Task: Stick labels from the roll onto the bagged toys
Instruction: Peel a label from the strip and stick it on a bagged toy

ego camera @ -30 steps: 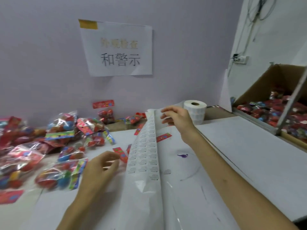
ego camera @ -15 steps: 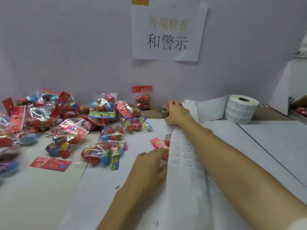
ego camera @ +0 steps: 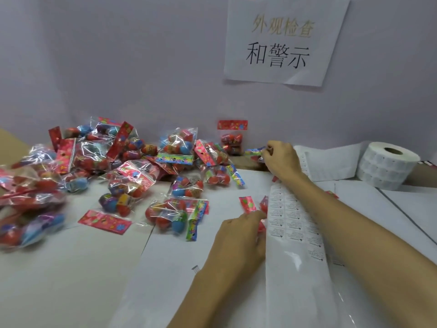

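Observation:
A white label roll (ego camera: 387, 166) stands at the back right. Its unrolled label strip (ego camera: 292, 223) runs toward me across the white table (ego camera: 71, 280), passing under my right forearm. My right hand (ego camera: 281, 159) reaches to the wall and pinches the colourful header of a bagged toy (ego camera: 254, 153). My left hand (ego camera: 241, 235) is at the strip's left edge, fingertips closed on a red bagged toy (ego camera: 262, 224) that is mostly hidden under the strip. A pile of clear bagged toys (ego camera: 113, 171) with red and blue balls covers the left.
One bag of balls (ego camera: 176, 215) lies just left of my left hand, and another bag (ego camera: 233, 138) leans upright against the wall. A loose red header card (ego camera: 104, 221) lies on the table. A paper sign (ego camera: 283, 39) hangs on the wall.
The view has swung left. My right hand let go of the raised label strip, which now lies flat, and reached to a bag by the wall. My left hand moved to the strip's edge.

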The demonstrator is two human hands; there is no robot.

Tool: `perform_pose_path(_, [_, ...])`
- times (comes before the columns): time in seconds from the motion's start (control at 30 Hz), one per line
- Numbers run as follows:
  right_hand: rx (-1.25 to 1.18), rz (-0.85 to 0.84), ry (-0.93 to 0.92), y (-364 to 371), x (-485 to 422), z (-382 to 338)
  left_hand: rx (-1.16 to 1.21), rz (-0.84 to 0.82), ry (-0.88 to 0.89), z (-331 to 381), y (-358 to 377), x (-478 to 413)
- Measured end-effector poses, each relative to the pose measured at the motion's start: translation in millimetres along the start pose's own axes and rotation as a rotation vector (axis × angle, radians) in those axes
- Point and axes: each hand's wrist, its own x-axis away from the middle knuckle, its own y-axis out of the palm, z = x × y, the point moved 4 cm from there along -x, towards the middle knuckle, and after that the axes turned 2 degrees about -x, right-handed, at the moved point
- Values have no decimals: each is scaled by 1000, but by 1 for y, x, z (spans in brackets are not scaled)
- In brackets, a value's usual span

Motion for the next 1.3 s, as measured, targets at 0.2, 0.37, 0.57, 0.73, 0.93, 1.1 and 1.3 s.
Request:
perform_pose_path(0.2, [-348, 96, -61, -65, 39, -26, 16, 24, -112, -11, -8, -4])
perform_pose_path(0.37, [-563, 133, -105, -120, 102, -38, 201, 273, -121, -8, -29, -7])
perform_pose_path(0.57, [-895, 101, -87, -133, 169, -51, 948, 98, -53, 8, -42, -9])
perform_pose_path(0.73, [-909, 37, -71, -103, 194, -53, 930, 84, -132, 4, -38, -7])
perform_pose_path(0.93, [-1007, -73, 3, -96, 194, -49, 1062, 85, -249, -1, -37, -5])
perform_pose_path(1.1, [-993, -212, 89, -85, 195, -43, 1043, 132, -265, -3, -38, -4])
perform_pose_path(1.3, [-948, -155, 151, -81, 193, -37, 1067, 151, -264, -4, -34, -5])
